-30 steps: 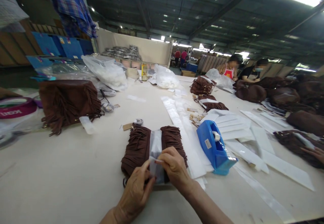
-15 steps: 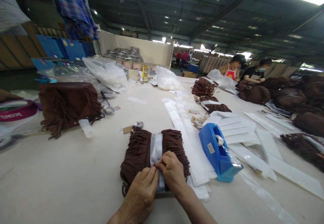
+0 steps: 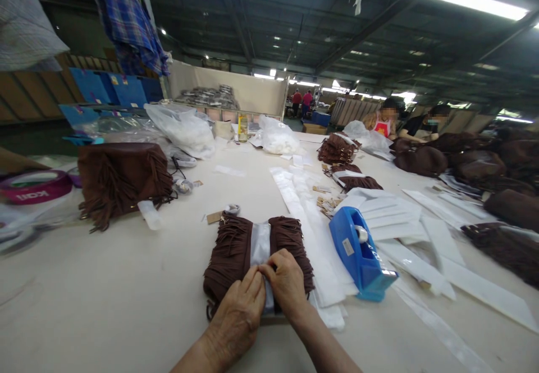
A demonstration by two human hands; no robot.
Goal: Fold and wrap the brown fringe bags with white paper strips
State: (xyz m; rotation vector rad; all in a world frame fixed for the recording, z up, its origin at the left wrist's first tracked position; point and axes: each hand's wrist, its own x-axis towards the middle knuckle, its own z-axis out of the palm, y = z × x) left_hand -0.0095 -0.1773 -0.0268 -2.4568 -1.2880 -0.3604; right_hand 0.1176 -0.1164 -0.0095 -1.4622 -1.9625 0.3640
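A brown fringed bag (image 3: 229, 252) lies on the table right in front of me, with a white paper band (image 3: 260, 244) wrapped round its middle. My left hand (image 3: 238, 319) and my right hand (image 3: 286, 283) meet at the near end of that band, fingers curled and pressed down on it. A blue tape dispenser (image 3: 360, 252) stands just to the right of the bag, apart from my hands. White paper strips (image 3: 303, 210) lie in a row between the bag and the dispenser.
Another brown fringed bag (image 3: 122, 179) sits at the left, near a pink tape roll (image 3: 33, 185). More fringed bags (image 3: 337, 148), plastic bags (image 3: 183, 128) and white strips (image 3: 442, 244) cover the far and right side. Two seated people (image 3: 416, 120) work at the far right.
My hands have come together and pressed down onto the band's near end, where a second ago they held the band's end lifted. The view shifted slightly.
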